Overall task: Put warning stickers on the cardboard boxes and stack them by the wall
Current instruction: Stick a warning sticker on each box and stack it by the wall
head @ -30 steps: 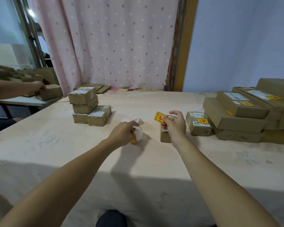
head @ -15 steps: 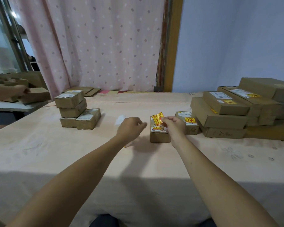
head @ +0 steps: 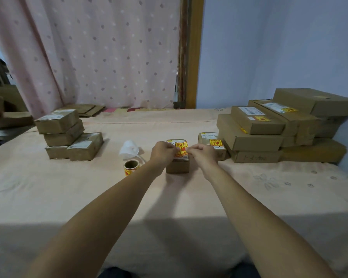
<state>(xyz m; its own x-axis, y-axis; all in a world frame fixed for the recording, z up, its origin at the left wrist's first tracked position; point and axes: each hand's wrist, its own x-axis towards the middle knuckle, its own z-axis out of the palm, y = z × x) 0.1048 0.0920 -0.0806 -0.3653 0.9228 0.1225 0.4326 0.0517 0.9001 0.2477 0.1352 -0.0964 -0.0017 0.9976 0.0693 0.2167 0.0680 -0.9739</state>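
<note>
Across the bench [head: 68, 197], the stickered stack [head: 269, 133] sits far right against the wall, and the small box [head: 177, 167] stands mid-bench, left of it. My left hand [head: 162, 152] and right hand [head: 203, 154] each pinch an edge of the warning sticker [head: 181, 147] over its top (mid-application, I judge). Next I'd smooth it flat, then carry the box right.

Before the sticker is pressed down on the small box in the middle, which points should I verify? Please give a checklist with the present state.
1. Left hand and right hand both pinch the yellow sticker: ok.
2. Sticker is over the top of the small box: ok.
3. Sticker lies straight and flat: cannot tell, the fingers cover its sides.
4. Sticker roll stands apart from the box, to its left: ok.
5. Stack by the wall has flat box tops free: ok.
</note>
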